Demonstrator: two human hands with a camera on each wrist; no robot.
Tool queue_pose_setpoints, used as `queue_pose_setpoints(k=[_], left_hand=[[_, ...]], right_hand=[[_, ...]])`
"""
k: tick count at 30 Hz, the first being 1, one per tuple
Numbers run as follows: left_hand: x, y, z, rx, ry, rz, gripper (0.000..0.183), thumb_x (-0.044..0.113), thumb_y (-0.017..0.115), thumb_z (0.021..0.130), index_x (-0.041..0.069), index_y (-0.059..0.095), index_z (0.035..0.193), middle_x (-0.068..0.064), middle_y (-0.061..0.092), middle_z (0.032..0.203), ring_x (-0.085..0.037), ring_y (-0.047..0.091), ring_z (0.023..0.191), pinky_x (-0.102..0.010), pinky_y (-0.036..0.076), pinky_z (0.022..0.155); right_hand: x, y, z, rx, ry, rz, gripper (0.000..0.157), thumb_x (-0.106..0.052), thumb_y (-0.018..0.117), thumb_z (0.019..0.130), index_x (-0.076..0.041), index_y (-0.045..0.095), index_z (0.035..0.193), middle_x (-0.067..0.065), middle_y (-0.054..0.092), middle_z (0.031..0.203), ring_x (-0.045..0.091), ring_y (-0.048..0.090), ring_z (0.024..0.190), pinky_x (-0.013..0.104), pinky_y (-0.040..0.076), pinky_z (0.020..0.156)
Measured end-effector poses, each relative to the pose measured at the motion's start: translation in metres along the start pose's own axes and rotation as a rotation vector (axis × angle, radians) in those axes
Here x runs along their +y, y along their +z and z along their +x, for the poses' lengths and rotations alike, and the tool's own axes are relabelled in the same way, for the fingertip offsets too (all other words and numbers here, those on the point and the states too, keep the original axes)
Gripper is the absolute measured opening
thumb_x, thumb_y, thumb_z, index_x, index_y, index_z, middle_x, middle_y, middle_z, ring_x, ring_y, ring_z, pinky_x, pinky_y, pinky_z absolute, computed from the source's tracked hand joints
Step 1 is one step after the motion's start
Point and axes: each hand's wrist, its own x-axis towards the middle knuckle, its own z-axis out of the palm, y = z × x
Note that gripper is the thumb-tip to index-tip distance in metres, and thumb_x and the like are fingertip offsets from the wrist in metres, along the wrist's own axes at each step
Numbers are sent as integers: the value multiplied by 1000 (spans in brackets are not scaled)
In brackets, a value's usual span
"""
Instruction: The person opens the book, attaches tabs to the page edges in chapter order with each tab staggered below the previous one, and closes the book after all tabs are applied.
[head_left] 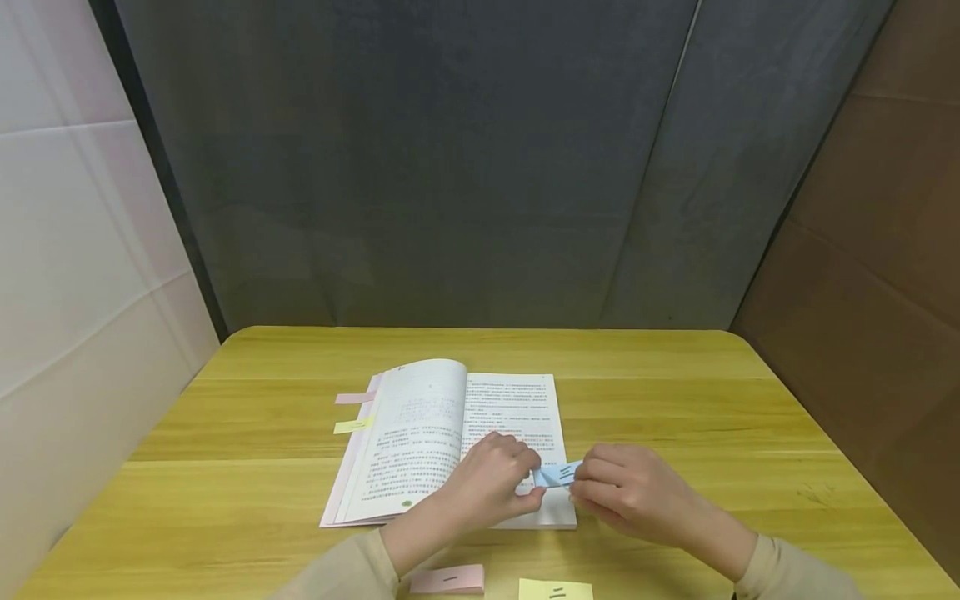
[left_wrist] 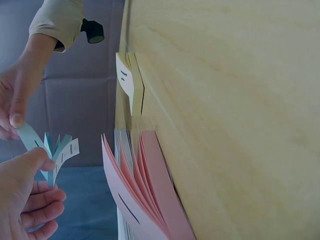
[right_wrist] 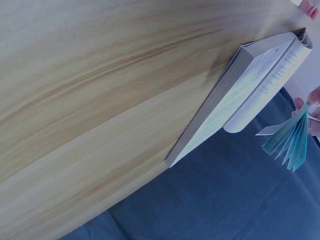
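Above the right page of an open book (head_left: 420,425), my left hand (head_left: 491,479) pinches a small pad of blue sticky notes (head_left: 551,477) between thumb and fingers. My right hand (head_left: 630,492) pinches the other end of the top blue note, which carries dark pen strokes. In the left wrist view, that blue note (left_wrist: 31,137) stretches between both hands, and the pad's other sheets fan apart. The blue pad (right_wrist: 290,140) also shows fanned out at the right of the right wrist view, where the right hand is out of sight.
A pink sticky-note pad (head_left: 447,579) and a yellow one (head_left: 556,590) lie at the near edge of the wooden table (head_left: 225,467). From the book's left edge stick out a pink tab (head_left: 354,398) and a yellow tab (head_left: 352,426). A dark curtain (head_left: 450,167) stands behind.
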Motion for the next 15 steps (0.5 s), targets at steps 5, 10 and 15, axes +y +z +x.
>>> queue_pose_setpoints(k=[5,10,15], left_hand=[[0,0,1,-7,-2,-23,16,29,65,70,13,63,73,8,55,64,-5,41,54,-18,33,52],[1,1,3,-35,-11,-50,15,28,64,70,13,63,72,9,53,62,-3,38,53,-18,34,53],[2,1,5,-60,-16,-53,15,28,64,70,13,63,71,10,54,61,-2,38,52,-19,38,56]], right_hand=[[0,-1,2,26,-25,1,25,-13,46,91,-9,62,71,-4,58,74,10,53,65,17,45,61],[-1,-2,3,44,-57,-8,24,-12,46,90,-8,62,73,-3,58,75,10,53,66,17,46,61],[-2,-3,5,52,-71,-17,23,-12,46,90,-8,62,74,-4,58,75,10,54,66,17,46,62]])
